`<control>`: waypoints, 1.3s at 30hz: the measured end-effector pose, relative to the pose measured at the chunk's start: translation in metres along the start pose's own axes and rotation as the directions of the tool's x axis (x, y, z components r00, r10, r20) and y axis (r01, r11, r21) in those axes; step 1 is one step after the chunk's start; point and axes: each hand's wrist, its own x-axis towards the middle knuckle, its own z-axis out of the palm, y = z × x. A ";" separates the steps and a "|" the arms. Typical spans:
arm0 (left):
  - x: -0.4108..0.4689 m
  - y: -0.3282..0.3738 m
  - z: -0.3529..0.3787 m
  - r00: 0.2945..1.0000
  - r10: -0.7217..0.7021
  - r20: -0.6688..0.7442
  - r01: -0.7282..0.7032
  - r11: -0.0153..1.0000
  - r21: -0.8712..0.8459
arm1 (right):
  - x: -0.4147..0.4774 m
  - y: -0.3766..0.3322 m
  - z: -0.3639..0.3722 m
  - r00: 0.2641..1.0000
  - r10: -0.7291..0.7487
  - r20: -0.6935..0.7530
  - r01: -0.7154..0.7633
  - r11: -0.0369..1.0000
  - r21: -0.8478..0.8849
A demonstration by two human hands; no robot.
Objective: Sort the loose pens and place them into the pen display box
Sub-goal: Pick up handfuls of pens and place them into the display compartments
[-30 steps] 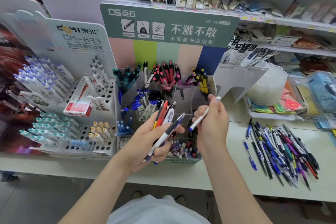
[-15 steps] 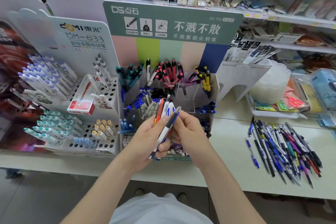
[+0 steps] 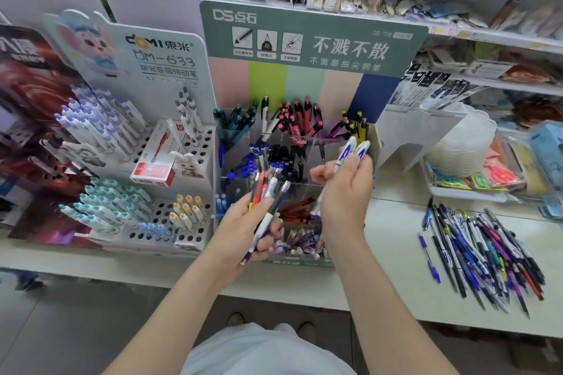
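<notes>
The clear pen display box [image 3: 304, 256] with a green header card stands on the counter, its compartments holding teal, red, yellow, blue and black pens. My left hand [image 3: 243, 231] grips a bundle of pens [image 3: 268, 192], red, orange, white and dark blue, in front of the box. My right hand [image 3: 345, 192] holds two white pens with blue clips [image 3: 353, 151] raised over the box's right side. A pile of loose pens [image 3: 481, 246] lies on the counter to the right.
A white pegboard pen stand [image 3: 170, 222] with a small red box [image 3: 152, 170] sits left of the display box. A tray with stacked clear containers [image 3: 463, 146] is at the right rear. Shelves of goods run behind. The counter's front edge [image 3: 274, 292] is near me.
My right hand took two white pens with blue clips out of the left hand's bundle and lifted them up and right over the box. The left hand stayed put.
</notes>
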 end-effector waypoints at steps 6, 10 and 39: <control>0.008 0.001 -0.019 0.964 0.184 -0.193 -0.189 0.982 -0.008 | 0.021 0.027 -0.030 0.960 0.125 0.250 0.058 0.785 -0.617; 0.009 -0.003 -0.013 0.965 0.205 -0.164 -0.206 0.978 0.014 | 0.020 0.020 -0.036 0.943 0.154 0.294 0.175 0.522 -0.835; 0.010 -0.003 0.032 0.982 0.123 0.141 -0.132 0.990 0.058 | -0.033 0.017 -0.040 0.939 0.194 0.286 -0.154 0.976 -0.154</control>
